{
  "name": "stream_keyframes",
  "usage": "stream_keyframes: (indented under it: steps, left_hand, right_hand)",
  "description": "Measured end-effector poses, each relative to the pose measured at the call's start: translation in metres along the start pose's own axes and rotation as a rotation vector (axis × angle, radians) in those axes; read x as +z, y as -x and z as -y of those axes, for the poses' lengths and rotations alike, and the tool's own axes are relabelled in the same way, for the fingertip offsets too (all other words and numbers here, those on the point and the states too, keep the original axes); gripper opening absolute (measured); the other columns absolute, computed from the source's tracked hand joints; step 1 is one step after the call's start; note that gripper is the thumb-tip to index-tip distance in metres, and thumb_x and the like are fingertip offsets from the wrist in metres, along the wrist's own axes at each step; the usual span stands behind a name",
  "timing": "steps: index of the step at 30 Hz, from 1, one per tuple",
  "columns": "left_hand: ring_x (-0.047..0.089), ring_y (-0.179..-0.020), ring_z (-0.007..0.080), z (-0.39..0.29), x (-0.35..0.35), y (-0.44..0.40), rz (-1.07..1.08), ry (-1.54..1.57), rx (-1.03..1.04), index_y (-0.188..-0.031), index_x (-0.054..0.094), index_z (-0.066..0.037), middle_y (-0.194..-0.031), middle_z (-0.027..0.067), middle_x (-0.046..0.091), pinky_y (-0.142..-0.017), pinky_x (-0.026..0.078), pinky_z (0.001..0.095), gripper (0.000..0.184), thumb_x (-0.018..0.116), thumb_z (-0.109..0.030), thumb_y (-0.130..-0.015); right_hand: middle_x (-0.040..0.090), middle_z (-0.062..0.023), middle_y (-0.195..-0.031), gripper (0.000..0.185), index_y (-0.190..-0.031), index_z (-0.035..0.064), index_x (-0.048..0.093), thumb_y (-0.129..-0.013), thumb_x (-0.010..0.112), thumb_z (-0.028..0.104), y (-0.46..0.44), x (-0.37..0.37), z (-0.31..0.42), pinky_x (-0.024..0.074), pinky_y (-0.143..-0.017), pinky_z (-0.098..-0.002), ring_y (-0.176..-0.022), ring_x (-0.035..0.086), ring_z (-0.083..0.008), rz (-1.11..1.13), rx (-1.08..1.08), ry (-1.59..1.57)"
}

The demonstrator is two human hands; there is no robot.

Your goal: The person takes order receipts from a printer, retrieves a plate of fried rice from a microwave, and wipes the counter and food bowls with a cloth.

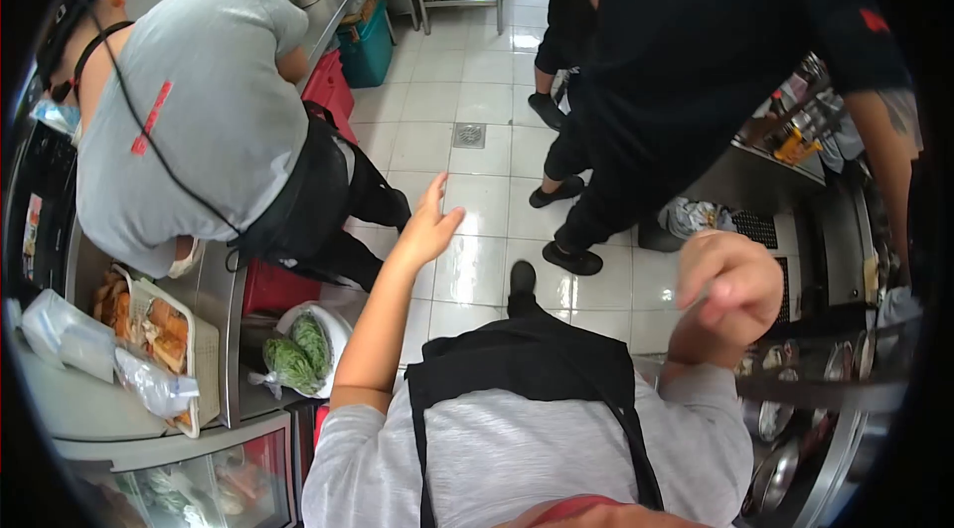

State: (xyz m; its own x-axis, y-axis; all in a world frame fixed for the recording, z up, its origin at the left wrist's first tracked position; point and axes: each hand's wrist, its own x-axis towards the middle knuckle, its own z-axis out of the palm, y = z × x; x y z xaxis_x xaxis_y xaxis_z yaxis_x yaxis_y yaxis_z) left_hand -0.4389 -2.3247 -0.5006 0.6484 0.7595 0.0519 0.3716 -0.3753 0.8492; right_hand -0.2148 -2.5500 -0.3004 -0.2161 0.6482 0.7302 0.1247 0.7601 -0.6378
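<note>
My left hand [427, 228] is raised over the tiled floor, fingers stretched out and thumb apart, with nothing in it. My right hand [733, 285] is up on the other side, its fingers curled in and slightly blurred; no object shows in it. Neither hand touches anything. Below my left forearm is a white tub [338, 329] with bagged green vegetables [298, 349]. Beyond my right hand, a crumpled bag [693, 217] tops a bin on the floor.
A co-worker in grey [209, 101] bends over the left counter; another in black [686, 61] stands ahead right. A basket of bread-like pieces [206, 359] sits at left. A floor drain [469, 136] lies in the aisle. Metal pans [775, 473] are at lower right.
</note>
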Motion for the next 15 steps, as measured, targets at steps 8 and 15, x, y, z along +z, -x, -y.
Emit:
stream_keyframes:
  steps: [8,15]
  left_hand:
    - [0.054,-0.086,0.0265,0.184,-0.059,-0.142,0.042,-0.071,-0.408,-0.098,0.054,0.002,-0.094,0.0201,0.056,-0.076,0.040,0.0355,0.047,0.038,-0.040,-0.084]
    - [0.052,-0.065,0.0152,0.200,-0.064,-0.197,-0.116,0.316,-0.711,-0.087,0.059,-0.002,-0.077,0.0062,0.058,-0.059,0.040,0.0266,0.038,0.037,-0.033,-0.085]
  right_hand:
    - [0.053,-0.0067,-0.060,0.020,-0.084,0.0045,0.061,-0.069,0.052,-0.004,-0.179,-0.083,-0.170,0.0337,-0.039,-0.0221,-0.044,0.048,-0.0150,0.033,-0.467,-0.083]
    - [0.047,-0.0065,-0.055,0.012,-0.084,-0.0086,0.054,-0.076,0.048,-0.002,-0.309,-0.167,-0.338,0.0363,-0.042,-0.0199,-0.047,0.045,-0.0106,-0.230,-0.453,-0.139]
